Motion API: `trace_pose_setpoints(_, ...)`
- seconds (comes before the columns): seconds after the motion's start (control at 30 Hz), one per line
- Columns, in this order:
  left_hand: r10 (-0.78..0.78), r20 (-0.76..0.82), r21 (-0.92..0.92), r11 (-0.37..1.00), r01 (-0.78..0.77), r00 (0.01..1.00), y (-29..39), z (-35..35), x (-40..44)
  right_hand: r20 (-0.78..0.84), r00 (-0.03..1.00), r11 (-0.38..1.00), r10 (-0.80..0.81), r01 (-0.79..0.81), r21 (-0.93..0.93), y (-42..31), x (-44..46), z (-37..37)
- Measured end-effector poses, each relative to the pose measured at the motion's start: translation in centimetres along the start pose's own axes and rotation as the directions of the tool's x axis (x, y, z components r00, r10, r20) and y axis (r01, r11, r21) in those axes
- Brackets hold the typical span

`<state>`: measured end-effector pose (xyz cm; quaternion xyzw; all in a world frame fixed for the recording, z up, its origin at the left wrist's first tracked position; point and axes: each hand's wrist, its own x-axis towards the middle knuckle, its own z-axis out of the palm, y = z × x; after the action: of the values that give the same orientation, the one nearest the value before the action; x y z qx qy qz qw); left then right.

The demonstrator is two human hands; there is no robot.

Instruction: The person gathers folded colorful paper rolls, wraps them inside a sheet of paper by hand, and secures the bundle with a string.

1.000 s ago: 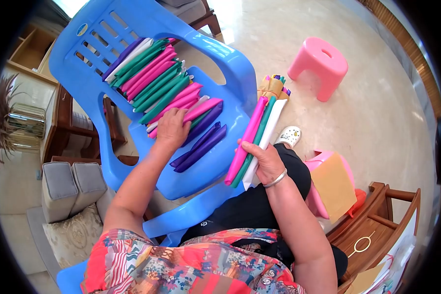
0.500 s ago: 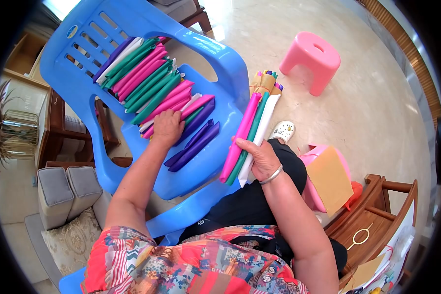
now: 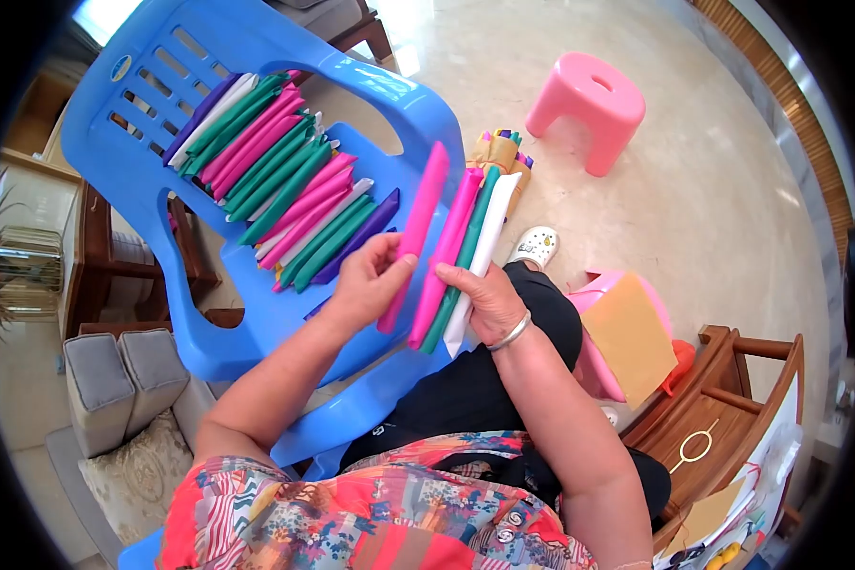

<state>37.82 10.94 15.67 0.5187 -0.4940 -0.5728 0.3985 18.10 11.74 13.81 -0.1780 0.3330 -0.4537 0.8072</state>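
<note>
My left hand (image 3: 375,280) is closed on a slim pink roll (image 3: 422,209), held upright beside the other hand. Pinched side by side in my right hand (image 3: 492,299) are a second pink roll (image 3: 454,233), a green roll (image 3: 475,233) and a white roll (image 3: 495,228). Just past their tips appears a brown-banded bundle (image 3: 495,150) with colored ends. Rows of green, pink, white and purple rolls (image 3: 280,180) lie across the seat of the blue plastic chair (image 3: 437,109). A purple roll (image 3: 375,228) ends the row nearest me.
A pink stool (image 3: 600,104) stands on the pale floor at the upper right. To my right, a tan sheet (image 3: 627,337) rests on another pink piece, beside wooden furniture (image 3: 693,408). A grey sofa (image 3: 114,380) with a patterned cushion (image 3: 142,475) is at left.
My left hand has lifted a pink roll from the row on the chair and brought it right, next to the rolls in my right hand. The view has shifted slightly.
</note>
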Motion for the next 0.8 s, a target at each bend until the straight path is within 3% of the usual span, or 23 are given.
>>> trace_pose_setpoints(0.07,-0.001,0.043,0.011,1.0,0.001,0.999,-0.3,1.3,-0.1,-0.005,1.0,1.0,-0.003,0.003,0.0,-0.2,-0.2,0.0)
trace_pose_setpoints(0.17,0.042,0.059,0.293,0.954,-0.057,0.997,-0.3,2.0,0.0,0.002,1.0,1.0,-0.002,0.002,0.025,-0.4,-0.6,-0.2)
trace_pose_setpoints(0.27,0.181,0.074,0.559,0.807,-0.191,0.981,1.1,2.3,-0.5,0.006,1.0,0.999,-0.016,0.016,0.04,-0.4,-0.5,-0.1)
trace_pose_setpoints(0.37,0.406,0.105,0.646,0.666,-0.373,0.908,1.2,2.7,-0.6,0.016,1.0,0.999,-0.019,0.018,0.037,-0.4,-0.4,0.2)
trace_pose_setpoints(0.47,0.39,0.16,0.708,0.595,-0.381,0.907,2.7,2.6,-1.0,0.028,1.0,0.999,-0.011,0.01,0.038,-0.3,-0.2,0.3)
trace_pose_setpoints(0.8,0.305,0.204,0.658,0.661,-0.361,0.93,3.7,2.0,-1.1,0.056,0.998,0.998,-0.001,-0.002,0.057,-0.5,-0.4,0.4)
